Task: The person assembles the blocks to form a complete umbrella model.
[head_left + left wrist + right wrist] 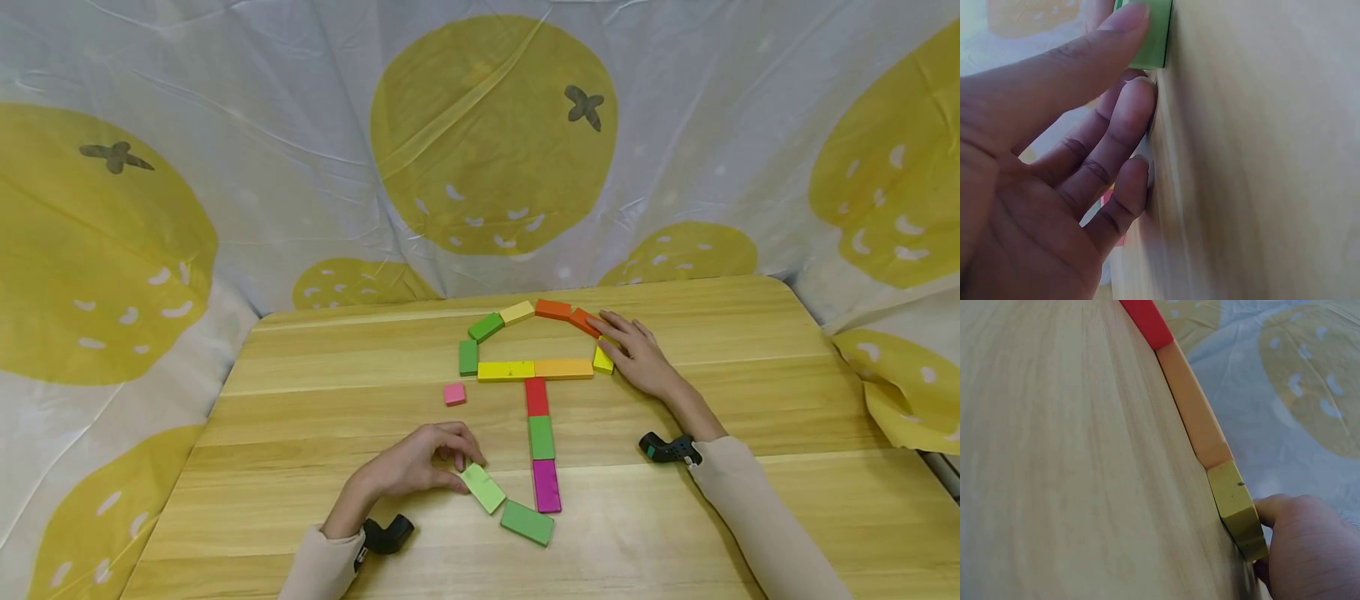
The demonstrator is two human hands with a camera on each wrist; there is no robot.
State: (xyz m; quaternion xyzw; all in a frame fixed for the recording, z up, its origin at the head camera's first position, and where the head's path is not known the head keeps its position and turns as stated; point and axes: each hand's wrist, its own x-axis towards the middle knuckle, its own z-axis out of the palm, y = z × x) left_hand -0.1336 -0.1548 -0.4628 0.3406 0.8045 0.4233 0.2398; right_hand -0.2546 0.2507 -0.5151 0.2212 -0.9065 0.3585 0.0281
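Note:
In the head view my left hand (423, 457) pinches a light green block (483, 488) flat on the table, thumb on its near side. The left wrist view shows my thumb over the green block (1152, 34), other fingers loosely bent. A darker green block (527, 522) lies beside it, close to the foot of a column of red (537, 397), green (542, 437) and purple (547, 486) blocks. My right hand (636, 357) rests with fairly straight fingers against a yellow block (603, 357) and an orange-red block (585, 322) on the arch's right side.
A long yellow block (506, 371) and an orange block (564, 368) form a bar under the arch of several blocks. A small pink block (454, 394) lies alone left of the column. Behind the wooden table (337, 367) hangs a fruit-print cloth (315, 167).

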